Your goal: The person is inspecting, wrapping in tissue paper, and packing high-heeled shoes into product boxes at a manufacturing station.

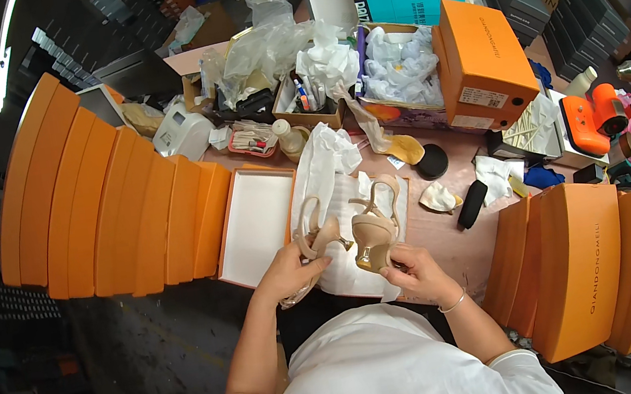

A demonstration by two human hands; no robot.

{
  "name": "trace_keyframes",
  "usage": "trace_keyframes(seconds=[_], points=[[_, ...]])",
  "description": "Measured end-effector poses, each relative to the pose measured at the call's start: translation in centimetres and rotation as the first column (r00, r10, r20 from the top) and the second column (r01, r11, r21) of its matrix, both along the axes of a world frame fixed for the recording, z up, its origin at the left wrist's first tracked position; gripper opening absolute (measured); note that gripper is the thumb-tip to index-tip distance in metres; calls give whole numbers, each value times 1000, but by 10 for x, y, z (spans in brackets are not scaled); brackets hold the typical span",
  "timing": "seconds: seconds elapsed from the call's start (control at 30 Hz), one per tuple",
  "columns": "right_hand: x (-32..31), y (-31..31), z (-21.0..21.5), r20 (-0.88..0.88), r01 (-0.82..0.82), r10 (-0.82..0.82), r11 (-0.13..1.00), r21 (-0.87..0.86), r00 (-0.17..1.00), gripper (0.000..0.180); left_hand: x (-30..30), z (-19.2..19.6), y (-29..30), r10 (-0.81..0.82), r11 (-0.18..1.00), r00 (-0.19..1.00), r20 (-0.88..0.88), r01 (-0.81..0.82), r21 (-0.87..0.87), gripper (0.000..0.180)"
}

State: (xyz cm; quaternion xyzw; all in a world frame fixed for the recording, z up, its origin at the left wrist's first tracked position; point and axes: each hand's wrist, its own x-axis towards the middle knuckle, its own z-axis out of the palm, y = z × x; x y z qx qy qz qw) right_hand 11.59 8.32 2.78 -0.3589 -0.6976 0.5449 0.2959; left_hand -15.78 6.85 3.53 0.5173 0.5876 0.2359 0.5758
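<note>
My left hand (288, 274) is closed around a beige strappy sandal (324, 236), its thin ankle straps sticking up. A matching beige high-heeled sandal (376, 235) is gripped in my right hand (421, 271), fingers at its toe end and its heel turned toward me. The two sandals are held close together, side by side. Below them, white tissue paper (336, 189) lies spread over an open box, hiding most of it. The orange-edged lid with a white inside (257, 215) rests just left of the box.
Orange shoeboxes (103, 203) stand in a long row at the left, others (579, 265) at the right. Behind are a carton of crumpled tissue (402, 64) and an upright orange shoebox (483, 60). A round black tin (431, 161), black brush (472, 205) and orange heat tool (595, 121) lie rightward.
</note>
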Motion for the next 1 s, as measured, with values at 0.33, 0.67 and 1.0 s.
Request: trace_keyframes(seconds=[0.33,0.67,1.0], points=[[-8,14,-9,59,39,-53,976,215,997,14,44,51,-8,115,991,862,494,-134,4,39],[-1,34,-17,99,-162,157,986,46,983,17,57,43,-11,320,942,776,544,-199,-271,29],[2,41,-21,234,-287,243,941,178,941,17,49,31,-8,323,933,825,464,-194,-303,20]])
